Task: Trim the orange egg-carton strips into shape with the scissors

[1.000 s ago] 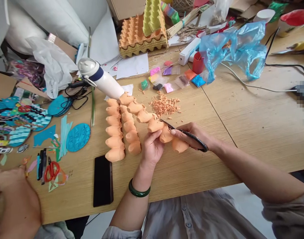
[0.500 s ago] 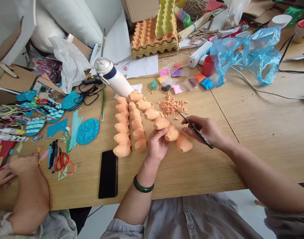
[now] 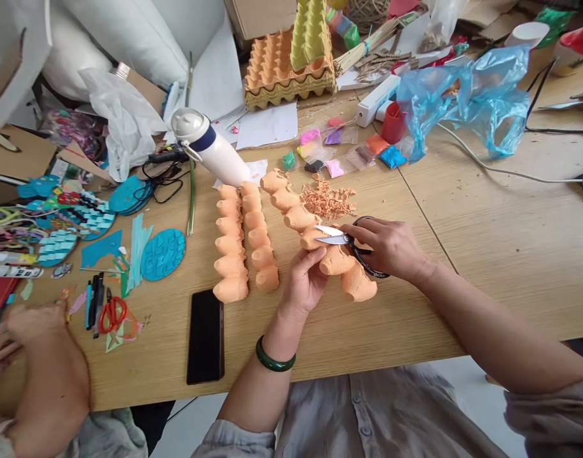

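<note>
My left hand point(image 3: 304, 283) grips an orange egg-carton strip point(image 3: 301, 218) from below, near its middle, and the strip slants from upper left to lower right. In my right hand point(image 3: 391, 248) is a pair of black-handled scissors point(image 3: 336, 236). Their blades are slightly parted and lie over one cup of the strip, close to my left fingertips. Two more strips stand upright to the left, a longer carton strip point(image 3: 230, 245) and a narrower carton strip point(image 3: 259, 236). Behind the held strip is a pile of orange scraps point(image 3: 332, 199).
A black phone point(image 3: 205, 337) lies left of my forearm. A white bottle point(image 3: 210, 146) and stacked egg trays point(image 3: 276, 67) are at the back. Clay packets point(image 3: 336, 167) and a blue plastic bag point(image 3: 463, 95) sit beyond the scraps. Another person's arm point(image 3: 50, 362) rests at left, near red scissors point(image 3: 112, 312).
The scissors have swung leftward from beside the strip, and their blades now part over a cup. The strip has shifted slightly right at its near end. The view has moved a little.
</note>
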{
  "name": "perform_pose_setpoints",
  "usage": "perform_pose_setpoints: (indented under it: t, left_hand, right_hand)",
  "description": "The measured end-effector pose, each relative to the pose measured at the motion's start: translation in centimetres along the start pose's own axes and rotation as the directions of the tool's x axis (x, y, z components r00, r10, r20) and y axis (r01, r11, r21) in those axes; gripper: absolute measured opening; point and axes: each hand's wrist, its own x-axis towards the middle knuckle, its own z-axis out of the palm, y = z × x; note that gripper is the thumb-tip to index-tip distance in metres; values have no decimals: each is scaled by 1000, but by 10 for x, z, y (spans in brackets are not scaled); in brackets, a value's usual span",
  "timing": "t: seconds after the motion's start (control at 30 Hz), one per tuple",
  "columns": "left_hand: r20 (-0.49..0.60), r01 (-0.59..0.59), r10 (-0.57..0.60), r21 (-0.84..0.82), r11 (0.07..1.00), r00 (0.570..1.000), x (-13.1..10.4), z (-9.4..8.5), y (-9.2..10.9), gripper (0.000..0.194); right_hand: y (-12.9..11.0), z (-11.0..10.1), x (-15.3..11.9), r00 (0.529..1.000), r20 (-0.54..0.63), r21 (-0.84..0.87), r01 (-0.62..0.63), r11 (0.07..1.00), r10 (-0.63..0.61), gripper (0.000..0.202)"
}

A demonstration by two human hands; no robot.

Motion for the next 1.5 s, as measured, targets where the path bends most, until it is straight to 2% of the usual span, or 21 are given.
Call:
perform_pose_setpoints:
  t: [0.17, 0.37, 0.63, 0.7, 0.77, 0.9, 1.0, 1.13, 1.2, 1.37, 1.5]
  left_hand:
    - [-11, 13, -13, 18, 1000, 1000, 0, 0, 0, 29]
    - [4, -17, 17, 30, 999, 1000, -1, -2, 0, 32]
    - [-14, -7, 8, 34, 999, 1000, 1, -3, -1, 33]
    - [-14, -15, 16, 32, 999, 1000, 2, -2, -1, 32]
    - [-26, -27, 27, 31, 999, 999, 2, -2, 0, 28]
    - [-95, -54, 55, 16, 998, 994, 4, -4, 3, 21]
    - [-94, -71, 72, 14, 997, 993, 4, -7, 7, 21]
    - [-110, -132, 135, 34, 991, 985, 4, -7, 9, 23]
    - [-130, -156, 160, 41, 987, 979, 4, -6, 10, 26]
    - [-111, -130, 133, 29, 991, 985, 3, -5, 10, 28]
    - [-77, -89, 94, 64, 994, 993, 2, -5, 7, 27]
  right_hand:
    - [0, 5, -3, 998, 48, -27, -40, 999, 42, 30]
    - [-4, 1, -1, 989, 95, 1, -115, 993, 114, 35]
    - [-8, 6, -1, 940, 238, 43, -262, 964, 245, 42]
    - [-10, 6, 0, 918, 262, 85, -329, 941, 298, 43]
    - [-11, 2, 3, 877, 308, 166, -431, 887, 369, 45]
    - [-10, -12, 9, 779, 411, 353, -614, 706, 473, 42]
    - [-9, -20, 12, 767, 406, 349, -632, 691, 497, 37]
    - [-11, -21, 13, 771, 441, 390, -626, 675, 461, 31]
    - [-12, -19, 12, 789, 434, 402, -602, 690, 435, 32]
    - [-10, -14, 6, 919, 215, 211, -373, 903, 330, 28]
    - [-7, -10, 5, 958, 178, 153, -251, 956, 223, 28]
